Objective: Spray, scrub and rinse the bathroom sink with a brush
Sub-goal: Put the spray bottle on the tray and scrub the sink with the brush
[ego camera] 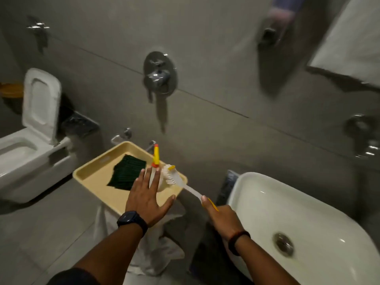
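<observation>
The white oval sink (267,206) with its metal drain (283,244) fills the lower right. To its left a beige tray (92,177) carries a green scrub pad (127,171) and a white spray bottle with a yellow and orange nozzle (156,156). My right hand (221,218) grips the yellow-tipped handle of a white brush (174,175), whose bristle head lies over the tray beside the bottle. My left hand (147,200) hovers flat with fingers spread in front of the bottle, partly hiding it and holding nothing.
A white toilet (26,145) with its lid raised stands at the left. Chrome shower fittings (159,75) are mounted on the grey tiled wall. White cloth (144,243) hangs beneath the tray. A mirror edge (353,38) shows at the upper right, a tap (368,138) at the right.
</observation>
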`<state>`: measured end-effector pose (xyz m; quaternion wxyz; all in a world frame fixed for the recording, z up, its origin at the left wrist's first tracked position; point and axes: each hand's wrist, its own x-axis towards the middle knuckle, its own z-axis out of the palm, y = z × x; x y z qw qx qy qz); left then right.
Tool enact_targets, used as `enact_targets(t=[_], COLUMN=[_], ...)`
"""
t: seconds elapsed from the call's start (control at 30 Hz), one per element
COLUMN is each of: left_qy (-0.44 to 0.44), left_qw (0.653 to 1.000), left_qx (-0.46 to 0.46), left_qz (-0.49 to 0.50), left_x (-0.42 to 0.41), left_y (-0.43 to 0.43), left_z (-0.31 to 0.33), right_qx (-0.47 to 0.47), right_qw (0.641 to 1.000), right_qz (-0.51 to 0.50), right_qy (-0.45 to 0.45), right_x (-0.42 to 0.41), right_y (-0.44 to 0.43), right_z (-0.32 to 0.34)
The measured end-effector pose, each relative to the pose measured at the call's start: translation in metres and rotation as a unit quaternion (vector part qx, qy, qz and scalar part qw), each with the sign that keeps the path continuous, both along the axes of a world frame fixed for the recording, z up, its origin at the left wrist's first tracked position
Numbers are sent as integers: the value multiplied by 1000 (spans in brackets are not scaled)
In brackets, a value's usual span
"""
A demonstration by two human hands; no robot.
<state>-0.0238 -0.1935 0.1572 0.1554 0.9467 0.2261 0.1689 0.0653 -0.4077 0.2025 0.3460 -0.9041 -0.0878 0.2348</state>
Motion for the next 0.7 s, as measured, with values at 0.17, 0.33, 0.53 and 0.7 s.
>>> enact_targets(t=[0.17,0.33,0.53,0.7], left_qy=[-10,22,63,54], left_qw=[996,989,989,988], left_qx=[-40,-71,-56,-18], left_qz=[-75,-125,-120,-143], left_x=[34,70,98,109], left_y=[-112,-201,-229,-225], left_z=[19,8,-17,-20], right_qx=[-19,-38,-99,-41], right_qw=[987,972,957,941], right_qz=[-152,-225,-135,-195], right_qy=[-48,57,238,273], right_x=[4,1,24,57], right_y=[-157,-254,-263,-236], right_z=[54,57,20,5])
